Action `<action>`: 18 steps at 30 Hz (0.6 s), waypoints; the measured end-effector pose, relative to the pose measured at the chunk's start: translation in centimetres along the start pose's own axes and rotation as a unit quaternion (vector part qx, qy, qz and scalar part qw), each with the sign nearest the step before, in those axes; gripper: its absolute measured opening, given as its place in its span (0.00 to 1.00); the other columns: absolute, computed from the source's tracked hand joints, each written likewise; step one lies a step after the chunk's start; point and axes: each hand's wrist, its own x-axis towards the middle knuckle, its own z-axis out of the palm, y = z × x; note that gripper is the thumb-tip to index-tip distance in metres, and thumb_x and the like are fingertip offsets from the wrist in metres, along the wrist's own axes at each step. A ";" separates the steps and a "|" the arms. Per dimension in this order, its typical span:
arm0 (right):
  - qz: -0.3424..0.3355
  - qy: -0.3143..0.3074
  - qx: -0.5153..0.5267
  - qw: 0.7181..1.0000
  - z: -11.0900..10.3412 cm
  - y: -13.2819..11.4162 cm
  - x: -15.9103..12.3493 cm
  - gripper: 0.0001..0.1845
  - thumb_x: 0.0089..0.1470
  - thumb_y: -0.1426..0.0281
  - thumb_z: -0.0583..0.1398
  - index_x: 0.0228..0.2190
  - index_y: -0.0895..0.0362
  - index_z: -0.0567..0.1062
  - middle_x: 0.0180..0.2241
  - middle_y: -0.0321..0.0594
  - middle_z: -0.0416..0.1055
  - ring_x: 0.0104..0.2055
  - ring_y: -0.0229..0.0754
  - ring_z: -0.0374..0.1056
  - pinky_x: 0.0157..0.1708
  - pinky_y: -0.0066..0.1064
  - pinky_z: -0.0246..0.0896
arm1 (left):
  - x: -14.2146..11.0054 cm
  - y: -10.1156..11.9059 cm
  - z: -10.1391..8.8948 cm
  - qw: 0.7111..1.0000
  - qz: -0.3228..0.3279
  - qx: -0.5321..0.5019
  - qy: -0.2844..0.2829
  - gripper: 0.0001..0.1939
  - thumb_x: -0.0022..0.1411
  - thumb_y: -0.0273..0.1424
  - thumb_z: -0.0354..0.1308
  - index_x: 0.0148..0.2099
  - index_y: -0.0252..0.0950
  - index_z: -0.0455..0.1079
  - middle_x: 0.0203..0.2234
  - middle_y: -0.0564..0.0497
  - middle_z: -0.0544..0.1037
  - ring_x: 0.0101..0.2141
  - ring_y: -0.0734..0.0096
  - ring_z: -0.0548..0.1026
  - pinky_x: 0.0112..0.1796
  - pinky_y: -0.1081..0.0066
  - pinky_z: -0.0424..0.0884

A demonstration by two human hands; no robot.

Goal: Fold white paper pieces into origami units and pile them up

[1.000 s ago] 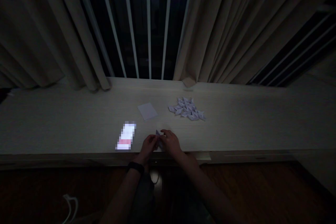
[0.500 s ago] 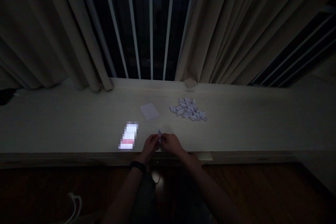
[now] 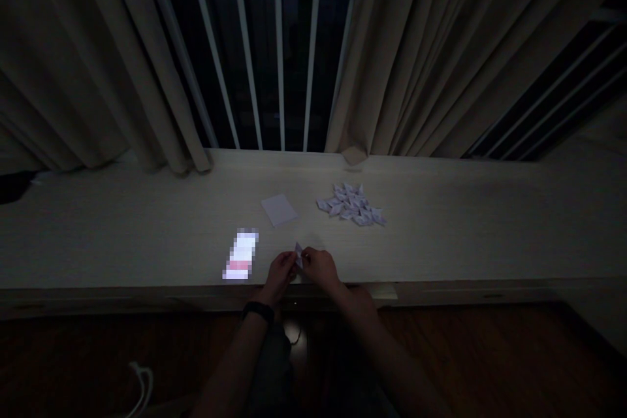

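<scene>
Between my two hands, over the front edge of the table, is a small folded piece of white paper with a pointed tip sticking up. My left hand, with a dark band on its wrist, pinches its left side. Closed on the right side of the same paper is my right hand. The fingertips cover much of the folds. Beyond my hands lies a flat stack of square paper. To its right is a loose pile of several folded paper pieces.
Left of my hands, a lit phone, its screen blurred out, lies on the pale table. Curtains and a white window railing stand behind. A dark object sits at the far left. The room is dim.
Both hands stay in nearly the same place with the folded paper. The fingers have shifted slightly, and a little more of the paper shows between them.
</scene>
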 end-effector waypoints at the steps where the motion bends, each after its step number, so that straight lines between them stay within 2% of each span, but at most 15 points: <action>1: 0.006 0.000 -0.003 1.000 0.0 0.0 0.0 0.12 0.58 0.66 0.54 0.38 0.53 0.76 0.33 0.44 0.78 0.36 0.43 0.73 0.32 0.27 0.55 | 0.0 0.0 0.0 1.000 0.001 0.001 -0.003 0.25 0.47 0.47 0.66 0.37 0.32 0.67 0.21 0.56 0.65 0.19 0.82 0.61 0.20 0.78 0.54; 7: 0.015 0.033 0.013 0.999 0.2 0.2 -0.3 0.11 0.57 0.67 0.55 0.39 0.54 0.76 0.33 0.42 0.77 0.35 0.42 0.71 0.34 0.27 0.56 | -0.1 0.0 0.1 1.000 -0.004 -0.002 0.013 0.24 0.47 0.46 0.66 0.39 0.32 0.68 0.24 0.55 0.68 0.21 0.81 0.64 0.22 0.78 0.56; 13: -0.075 0.097 0.051 0.991 -0.2 0.8 -0.1 0.09 0.52 0.71 0.60 0.35 0.55 0.78 0.37 0.42 0.74 0.44 0.41 0.66 0.45 0.27 0.56 | -0.3 0.4 0.5 1.000 -0.006 -0.004 0.025 0.26 0.45 0.48 0.67 0.38 0.32 0.69 0.24 0.54 0.70 0.21 0.81 0.65 0.23 0.77 0.57; 18: -0.066 0.058 0.012 0.996 -0.6 0.8 0.1 0.09 0.55 0.68 0.58 0.33 0.54 0.79 0.34 0.42 0.74 0.41 0.41 0.67 0.41 0.27 0.57 | -0.3 0.6 0.6 1.000 -0.011 0.001 0.026 0.27 0.42 0.47 0.68 0.37 0.32 0.69 0.25 0.53 0.72 0.21 0.80 0.66 0.23 0.77 0.59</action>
